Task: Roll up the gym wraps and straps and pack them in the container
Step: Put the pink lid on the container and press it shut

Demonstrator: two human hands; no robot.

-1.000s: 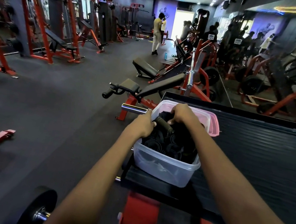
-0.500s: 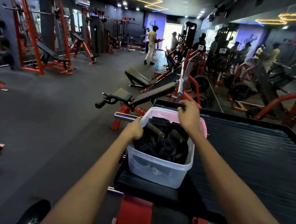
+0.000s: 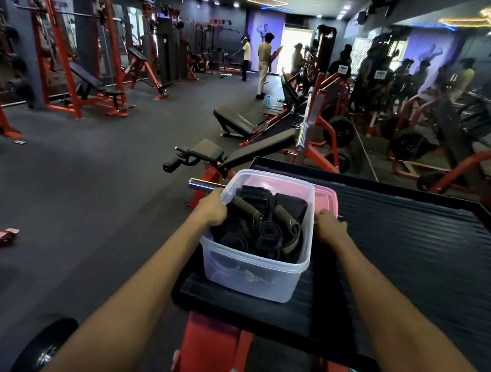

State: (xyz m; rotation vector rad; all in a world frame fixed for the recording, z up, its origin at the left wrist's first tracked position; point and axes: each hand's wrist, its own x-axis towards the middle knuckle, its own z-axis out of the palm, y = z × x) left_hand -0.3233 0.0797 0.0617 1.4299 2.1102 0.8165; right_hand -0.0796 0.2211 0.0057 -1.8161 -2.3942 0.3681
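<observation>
A clear plastic container [image 3: 250,278] stands on the near left corner of a black ribbed platform [image 3: 418,261]. Inside lie several rolled black wraps and straps [image 3: 262,233], two of them olive-edged rolls near the top. My left hand [image 3: 211,211] grips the container's left rim, fingers curled over the edge. My right hand [image 3: 327,227] is at the container's right rim, its fingers curled on the pink lid [image 3: 327,200], which lies behind and to the right of the container.
The platform sits on a red machine frame [image 3: 210,357]. A chrome bar end [image 3: 206,184] pokes out left of the container. Benches and red racks fill the dark gym floor; several people stand far back near the doorway.
My right hand has left the top of the rolls and moved right to the pink lid at the container's right rim. My left hand stays on the left rim.
</observation>
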